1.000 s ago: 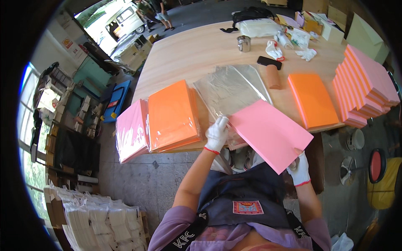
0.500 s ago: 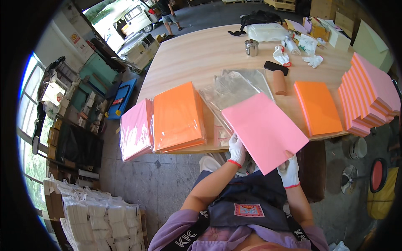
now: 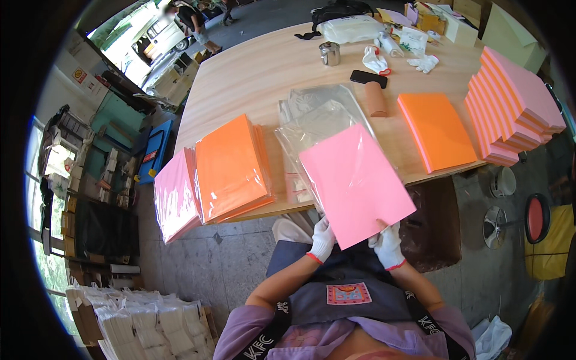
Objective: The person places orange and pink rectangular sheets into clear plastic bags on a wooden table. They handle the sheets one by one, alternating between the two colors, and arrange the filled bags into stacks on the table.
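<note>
A pink stack of paper (image 3: 355, 183) is tilted over the table's near edge, its far part inside a clear plastic bag (image 3: 318, 124). My right hand (image 3: 389, 245), in a white glove with bare fingertips showing, grips the near edge of the pink paper, thumb on top. My left hand (image 3: 323, 236), gloved too, is closed at the paper's near left edge by the bag's mouth; its fingertips are partly hidden, and whether it pinches paper, bag or both is unclear. More clear bags (image 3: 300, 96) lie flat beyond.
Bagged orange paper (image 3: 231, 168) and bagged pink paper (image 3: 175, 195) lie at the left. To the right are an orange-topped stack (image 3: 438, 132) and a tall striped pile (image 3: 516, 108). A phone (image 3: 369, 78), brown block (image 3: 376, 99) and metal cup (image 3: 329, 54) stand farther back.
The pink paper has slid farther into the clear bag, which now covers its far part. Both hands have come nearer my body. The whole view has shifted slightly.
</note>
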A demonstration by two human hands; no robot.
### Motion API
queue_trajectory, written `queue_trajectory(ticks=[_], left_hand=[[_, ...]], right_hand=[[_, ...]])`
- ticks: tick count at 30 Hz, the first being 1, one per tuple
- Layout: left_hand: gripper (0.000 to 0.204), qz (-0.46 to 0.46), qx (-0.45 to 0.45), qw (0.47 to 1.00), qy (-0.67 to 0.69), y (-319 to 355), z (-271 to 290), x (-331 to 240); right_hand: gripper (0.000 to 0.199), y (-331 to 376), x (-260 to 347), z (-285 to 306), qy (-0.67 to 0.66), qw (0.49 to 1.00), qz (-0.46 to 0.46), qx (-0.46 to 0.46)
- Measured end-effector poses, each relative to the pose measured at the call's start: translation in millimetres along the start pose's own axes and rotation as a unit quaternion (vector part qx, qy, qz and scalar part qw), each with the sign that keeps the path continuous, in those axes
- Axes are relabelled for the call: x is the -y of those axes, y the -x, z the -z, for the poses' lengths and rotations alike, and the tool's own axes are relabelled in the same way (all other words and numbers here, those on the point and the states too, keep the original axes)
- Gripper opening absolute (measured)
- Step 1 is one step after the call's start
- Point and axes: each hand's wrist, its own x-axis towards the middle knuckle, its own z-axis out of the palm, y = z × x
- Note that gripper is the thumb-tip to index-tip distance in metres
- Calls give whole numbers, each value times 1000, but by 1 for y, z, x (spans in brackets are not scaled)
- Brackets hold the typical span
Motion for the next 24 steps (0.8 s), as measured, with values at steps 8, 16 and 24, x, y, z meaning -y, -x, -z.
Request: queue_trajectory(ticks=[8,16,24], left_hand=[[23,-79,72,966,-236,18,9,-9],[24,146,26,986,-71,28,10,-22],[22,196,50,978,-50,16,13,-31]], right_hand=[[14,-4,-15,0,-11,1000,12,7],[24,-38,-42,5,-34,992,-118,-23],[40,-87,-22,-28,-230,972,-47,4]])
